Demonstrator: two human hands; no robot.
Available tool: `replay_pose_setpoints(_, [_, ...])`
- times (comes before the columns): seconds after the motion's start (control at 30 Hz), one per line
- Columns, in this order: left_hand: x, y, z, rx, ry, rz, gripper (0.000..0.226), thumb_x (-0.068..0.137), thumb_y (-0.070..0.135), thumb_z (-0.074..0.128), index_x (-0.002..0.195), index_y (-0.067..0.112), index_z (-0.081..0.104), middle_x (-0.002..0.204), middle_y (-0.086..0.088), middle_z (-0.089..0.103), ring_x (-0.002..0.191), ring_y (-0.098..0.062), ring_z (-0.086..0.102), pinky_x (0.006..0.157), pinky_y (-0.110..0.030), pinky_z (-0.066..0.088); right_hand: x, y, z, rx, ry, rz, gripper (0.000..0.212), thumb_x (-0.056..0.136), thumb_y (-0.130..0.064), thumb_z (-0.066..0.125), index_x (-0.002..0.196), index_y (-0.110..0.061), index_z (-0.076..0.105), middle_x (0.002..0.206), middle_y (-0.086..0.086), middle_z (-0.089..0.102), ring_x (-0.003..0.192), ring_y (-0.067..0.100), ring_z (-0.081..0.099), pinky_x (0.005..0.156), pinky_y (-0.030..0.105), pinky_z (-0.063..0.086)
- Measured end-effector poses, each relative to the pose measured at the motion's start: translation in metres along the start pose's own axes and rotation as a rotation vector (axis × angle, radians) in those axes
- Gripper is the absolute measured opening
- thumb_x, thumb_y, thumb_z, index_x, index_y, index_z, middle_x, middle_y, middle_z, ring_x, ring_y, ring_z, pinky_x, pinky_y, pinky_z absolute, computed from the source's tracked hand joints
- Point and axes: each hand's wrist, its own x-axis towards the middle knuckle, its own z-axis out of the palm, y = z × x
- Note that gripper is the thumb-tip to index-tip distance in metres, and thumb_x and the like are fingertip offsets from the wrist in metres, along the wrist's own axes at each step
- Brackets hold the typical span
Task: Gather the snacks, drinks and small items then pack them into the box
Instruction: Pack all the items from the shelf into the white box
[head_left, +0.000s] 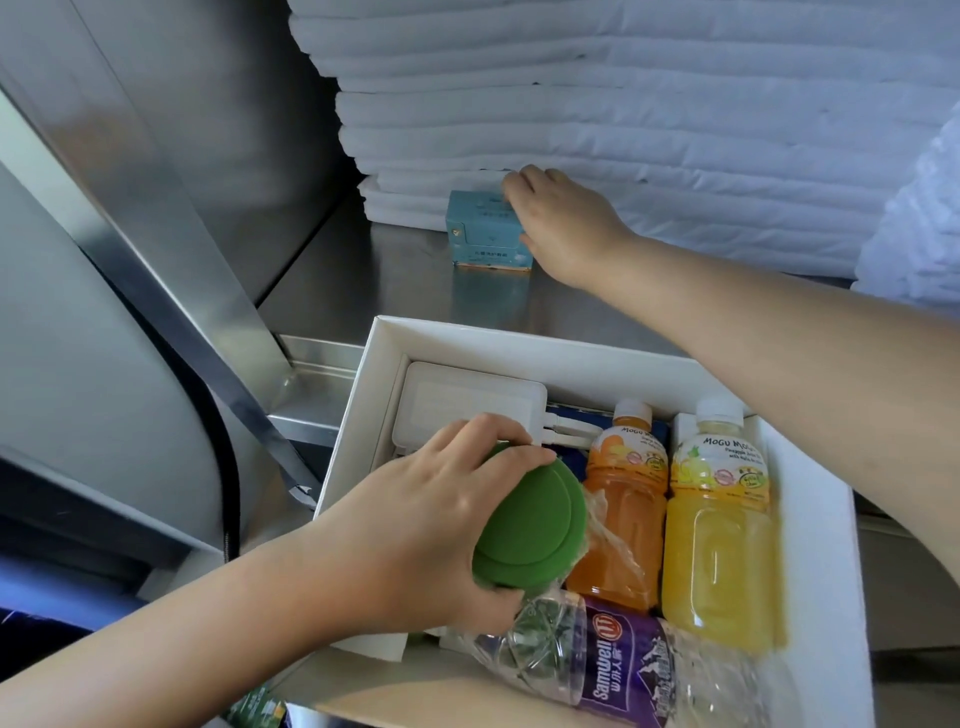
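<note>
The left hand (415, 525) has its fingers curled around a round green soft-looking container (530, 525), gripping it just above the open white cardboard box (519, 343). Inside the box are a flat white plastic case (467, 400), an orange juice bottle (623, 509) and a yellow juice bottle (719, 530) side by side, and a clear water bottle with a purple label (613, 660) lying across the near end. The right hand (561, 223) reaches beyond the box, fingers curled over a small light-blue carton (485, 234) that stands on the steel shelf (374, 280) against stacked white folded cloths (623, 104).
</note>
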Motion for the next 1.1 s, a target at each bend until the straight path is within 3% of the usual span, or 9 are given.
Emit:
replay_pose_setpoints(0.13, [0.002, -0.001, 0.001, 0.054, -0.029, -0.014, 0.084, 0.062, 0.060, 0.055, 0.137, 0.029, 0.033, 0.126, 0.010, 0.037, 0.112, -0.009, 0.045, 0.080, -0.022, 0.051, 0.000, 0.000, 0.002, -0.020, 0.002, -0.004, 0.050, 0.085, -0.002, 0.057, 0.131, -0.004, 0.038, 0.128, 0.015, 0.043, 0.110, 0.032, 0.046, 0.071, 0.044, 0.047])
replay_pose_setpoints(0.23, [0.002, 0.003, -0.002, 0.119, -0.014, -0.060, 0.082, 0.061, 0.065, 0.052, 0.132, 0.025, 0.043, 0.118, 0.006, 0.046, 0.102, -0.012, 0.053, 0.071, -0.017, 0.049, 0.001, -0.001, 0.004, -0.029, 0.010, -0.006, 0.050, 0.085, -0.003, 0.057, 0.131, -0.004, 0.038, 0.128, 0.015, 0.043, 0.110, 0.032, 0.045, 0.068, 0.042, 0.044])
replay_pose_setpoints(0.33, [0.003, 0.005, -0.002, 0.158, -0.016, -0.094, 0.086, 0.059, 0.068, 0.056, 0.130, 0.021, 0.047, 0.114, 0.003, 0.049, 0.098, -0.013, 0.054, 0.069, -0.015, 0.044, 0.001, -0.001, 0.004, -0.030, 0.010, -0.006, 0.051, 0.084, -0.003, 0.058, 0.131, -0.004, 0.039, 0.127, 0.016, 0.043, 0.110, 0.033, 0.044, 0.066, 0.042, 0.043])
replay_pose_setpoints(0.83, [0.005, 0.004, 0.014, 0.467, -0.102, -0.016, 0.104, 0.040, 0.070, 0.068, 0.121, 0.005, 0.057, 0.105, -0.007, 0.055, 0.088, -0.019, 0.055, 0.056, -0.022, 0.053, -0.002, -0.002, 0.001, -0.004, 0.001, -0.017, 0.053, 0.085, -0.006, 0.059, 0.134, -0.007, 0.039, 0.127, 0.015, 0.043, 0.110, 0.033, 0.042, 0.069, 0.043, 0.045])
replay_pose_setpoints(1.0, [0.003, -0.002, 0.021, 0.489, -0.125, -0.024, 0.106, 0.054, 0.077, 0.058, 0.126, 0.000, 0.050, 0.110, -0.011, 0.052, 0.095, -0.022, 0.053, 0.060, -0.025, 0.055, -0.004, -0.003, 0.001, -0.012, -0.005, -0.029, 0.054, 0.085, -0.007, 0.060, 0.134, -0.007, 0.039, 0.128, 0.015, 0.042, 0.111, 0.033, 0.042, 0.068, 0.041, 0.043])
replay_pose_setpoints(1.1, [0.003, -0.001, 0.023, 0.505, -0.139, -0.067, 0.101, 0.062, 0.079, 0.047, 0.125, 0.000, 0.050, 0.111, -0.012, 0.053, 0.095, -0.020, 0.054, 0.052, -0.021, 0.051, -0.003, -0.002, 0.001, -0.002, -0.001, -0.030, 0.054, 0.086, -0.007, 0.060, 0.135, -0.007, 0.039, 0.128, 0.015, 0.042, 0.111, 0.033, 0.042, 0.067, 0.041, 0.042])
